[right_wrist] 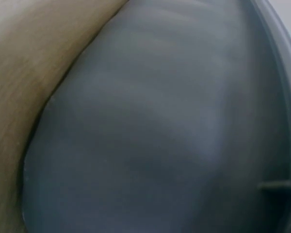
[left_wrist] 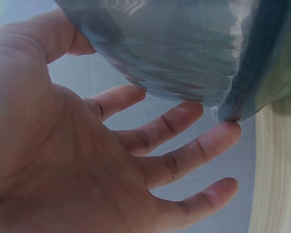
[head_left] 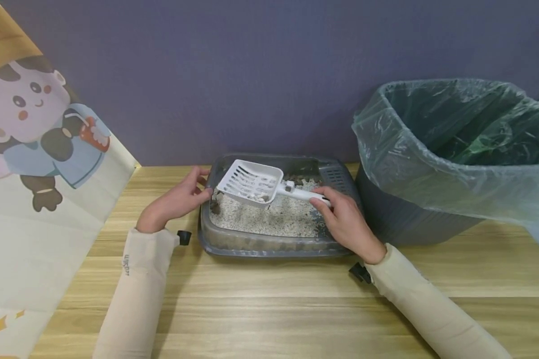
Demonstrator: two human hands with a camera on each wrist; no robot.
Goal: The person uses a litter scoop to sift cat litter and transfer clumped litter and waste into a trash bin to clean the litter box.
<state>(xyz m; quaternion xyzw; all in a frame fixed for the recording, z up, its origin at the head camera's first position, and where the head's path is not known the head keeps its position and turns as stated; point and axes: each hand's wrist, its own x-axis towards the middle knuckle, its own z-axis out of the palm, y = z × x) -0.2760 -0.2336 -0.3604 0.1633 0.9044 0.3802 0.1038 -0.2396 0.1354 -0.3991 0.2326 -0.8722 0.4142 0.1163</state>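
— Scoop (head_left: pixel 251 183): where is it?

— In my right hand (head_left: pixel 347 223). It is a white slotted scoop, and my fingers are curled round the end of its handle. Its head hangs tilted above the left half of the litter tray (head_left: pixel 274 247), with a few pale bits lying in it.

— And the tray?

— A grey, shallow tray on the wooden table (head_left: pixel 269 309), pushed close to the purple wall (head_left: pixel 251 75). It is filled with pale litter (head_left: pixel 274 219); some darker clumps sit along the back and by the left wall.

— What is your left hand doing?

— My left hand (head_left: pixel 175 202) lies at the tray's left rim, fingers straight and spread, gripping nothing. In the left wrist view the fingertips (left_wrist: pixel 228 130) just touch the grey corner of the tray (left_wrist: pixel 184 48).

— What does the right wrist camera give?

— Only a blurred grey surface and a strip of wood; I cannot tell more from it.

— Anything else nearby?

— A grey bin (head_left: pixel 404 214) lined with a thin greenish bag (head_left: pixel 453 149) stands just right of the tray. On my left hangs a cloth with a cartoon figure (head_left: pixel 40 129). I wear long beige sleeves (head_left: pixel 134 294).
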